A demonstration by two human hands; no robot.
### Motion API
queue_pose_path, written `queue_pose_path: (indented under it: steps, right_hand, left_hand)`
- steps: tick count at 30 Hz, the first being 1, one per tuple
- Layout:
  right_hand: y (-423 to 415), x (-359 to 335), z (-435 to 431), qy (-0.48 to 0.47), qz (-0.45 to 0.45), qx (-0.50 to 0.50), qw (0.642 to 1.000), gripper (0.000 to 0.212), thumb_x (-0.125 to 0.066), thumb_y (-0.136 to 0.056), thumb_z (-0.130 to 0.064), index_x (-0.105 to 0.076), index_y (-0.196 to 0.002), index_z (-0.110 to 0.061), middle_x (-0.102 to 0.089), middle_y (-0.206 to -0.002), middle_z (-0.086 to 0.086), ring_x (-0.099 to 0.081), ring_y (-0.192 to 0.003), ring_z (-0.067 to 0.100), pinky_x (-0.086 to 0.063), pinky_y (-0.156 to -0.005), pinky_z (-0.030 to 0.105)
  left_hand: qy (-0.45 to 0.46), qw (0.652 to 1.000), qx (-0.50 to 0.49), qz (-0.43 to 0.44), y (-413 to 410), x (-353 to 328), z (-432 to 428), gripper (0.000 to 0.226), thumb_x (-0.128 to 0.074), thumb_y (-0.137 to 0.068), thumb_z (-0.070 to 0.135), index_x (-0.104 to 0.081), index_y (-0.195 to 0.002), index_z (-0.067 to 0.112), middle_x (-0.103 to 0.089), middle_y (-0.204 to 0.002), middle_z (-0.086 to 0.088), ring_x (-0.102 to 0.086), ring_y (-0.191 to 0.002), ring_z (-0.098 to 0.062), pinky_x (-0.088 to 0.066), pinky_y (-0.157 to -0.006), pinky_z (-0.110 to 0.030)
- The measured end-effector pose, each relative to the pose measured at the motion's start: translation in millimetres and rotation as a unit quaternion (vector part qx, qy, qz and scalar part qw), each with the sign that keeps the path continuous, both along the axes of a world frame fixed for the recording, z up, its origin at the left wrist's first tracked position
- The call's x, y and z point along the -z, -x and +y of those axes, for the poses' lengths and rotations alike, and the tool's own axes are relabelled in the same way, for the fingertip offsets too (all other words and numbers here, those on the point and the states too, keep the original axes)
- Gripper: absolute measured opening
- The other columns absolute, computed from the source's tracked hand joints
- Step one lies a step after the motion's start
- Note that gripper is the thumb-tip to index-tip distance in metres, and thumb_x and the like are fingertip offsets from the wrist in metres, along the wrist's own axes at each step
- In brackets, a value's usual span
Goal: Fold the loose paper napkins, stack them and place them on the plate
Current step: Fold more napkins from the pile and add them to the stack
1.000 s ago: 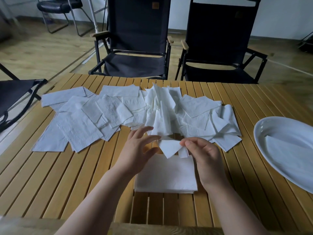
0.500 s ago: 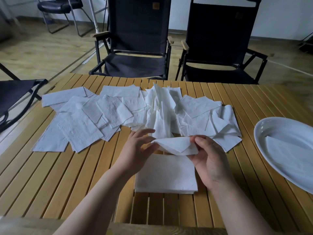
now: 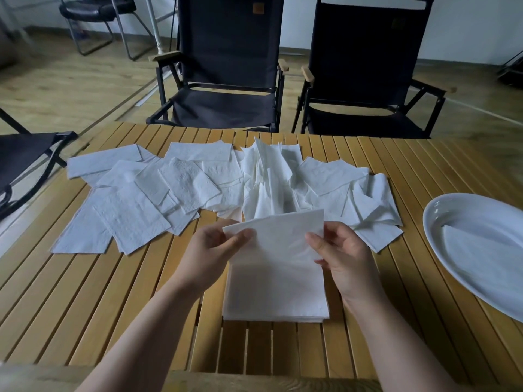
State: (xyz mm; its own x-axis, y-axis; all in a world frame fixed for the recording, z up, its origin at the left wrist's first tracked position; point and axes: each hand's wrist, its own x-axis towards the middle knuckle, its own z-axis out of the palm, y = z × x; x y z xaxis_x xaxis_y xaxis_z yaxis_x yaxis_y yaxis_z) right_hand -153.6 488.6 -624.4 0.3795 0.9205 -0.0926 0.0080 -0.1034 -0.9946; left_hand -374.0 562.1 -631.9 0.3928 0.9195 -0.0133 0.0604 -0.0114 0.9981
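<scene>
Paper, thin, white and faintly embossed, is lying across the slatted yellow wooden worktop. My left grip and right grip are each pinching a side edge of one flat square napkin, thumbs on top, holding it tilted over the squared stack nearest me. Loose napkins are sprawling behind it. At right, the glossy white plate is carrying one folded sheet.
</scene>
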Motion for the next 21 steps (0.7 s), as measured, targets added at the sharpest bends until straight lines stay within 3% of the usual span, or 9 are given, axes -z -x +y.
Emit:
queue_pose_path:
  steps: [5, 10, 13, 15, 17, 21]
  right_hand:
    - [-4.4, -1.4, -2.4, -0.016, -0.079, 0.027, 0.996, 0.025, -0.068, -0.079, -0.051, -0.071, -0.083, -0.026, -0.068, -0.078, 0.011, -0.065, -0.074, 0.027, -0.055, -0.071, 0.045]
    - [-10.9, -3.7, -2.3, 0.002, -0.087, 0.01, 0.996, 0.016, -0.072, -0.085, -0.041, -0.073, -0.08, -0.026, -0.07, -0.083, 0.018, -0.067, -0.086, 0.041, -0.055, -0.08, 0.056]
    - [-16.6, -2.6, -3.9, 0.037, -0.119, -0.028, 0.992, 0.016, -0.072, -0.09, -0.03, -0.071, -0.078, -0.02, -0.072, -0.077, 0.012, -0.07, -0.078, 0.035, -0.057, -0.07, 0.049]
    - [-19.7, -1.4, -5.8, 0.061, -0.181, -0.061, 0.98, 0.019, -0.07, -0.091, -0.027, -0.067, -0.075, -0.016, -0.07, -0.065, 0.003, -0.067, -0.058, 0.02, -0.052, -0.056, 0.033]
    - [-20.0, -2.4, -7.8, 0.081, -0.221, -0.082, 0.968, 0.022, -0.069, -0.092, -0.026, -0.065, -0.073, -0.015, -0.067, -0.057, 0.0, -0.058, -0.045, 0.014, -0.046, -0.053, 0.023]
    - [-21.9, -5.6, -9.9, 0.112, -0.231, -0.109, 0.96, 0.025, -0.071, -0.091, -0.026, -0.063, -0.07, -0.014, -0.065, -0.053, -0.001, -0.059, -0.047, 0.009, -0.046, -0.053, 0.024]
  left_hand:
    - [-0.001, 1.0, -0.018, -0.014, -1.1, -4.5, -2.8, 0.025, -0.059, -0.094, 0.023, -0.075, -0.1, 0.004, -0.075, -0.09, -0.008, -0.071, -0.079, -0.017, -0.053, -0.066, -0.021]
    - [0.027, 0.999, -0.019, -0.023, 0.6, -7.8, -3.4, 0.023, -0.057, -0.097, 0.017, -0.075, -0.104, 0.007, -0.072, -0.076, 0.004, -0.06, -0.062, -0.004, -0.044, -0.055, -0.014]
    - [0.046, 0.998, -0.013, 0.034, 5.4, -5.8, -1.3, 0.022, -0.06, -0.096, 0.028, -0.079, -0.099, 0.018, -0.07, -0.074, 0.001, -0.047, -0.059, -0.015, -0.035, -0.052, -0.021]
    - [0.063, 0.995, -0.003, 0.081, 9.5, -6.2, 0.0, 0.022, -0.062, -0.094, 0.034, -0.079, -0.097, 0.021, -0.072, -0.077, -0.002, -0.043, -0.06, -0.023, -0.034, -0.051, -0.026]
    - [0.069, 0.989, 0.011, 0.127, 12.4, -8.1, 0.2, 0.021, -0.064, -0.094, 0.035, -0.08, -0.093, 0.021, -0.069, -0.068, 0.0, -0.042, -0.056, -0.019, -0.034, -0.05, -0.025]
    - [0.063, 0.975, 0.036, 0.211, 15.9, -10.9, -2.2, 0.026, -0.065, -0.093, 0.036, -0.075, -0.071, 0.026, -0.061, -0.054, 0.003, -0.045, -0.047, -0.007, -0.035, -0.047, -0.019]
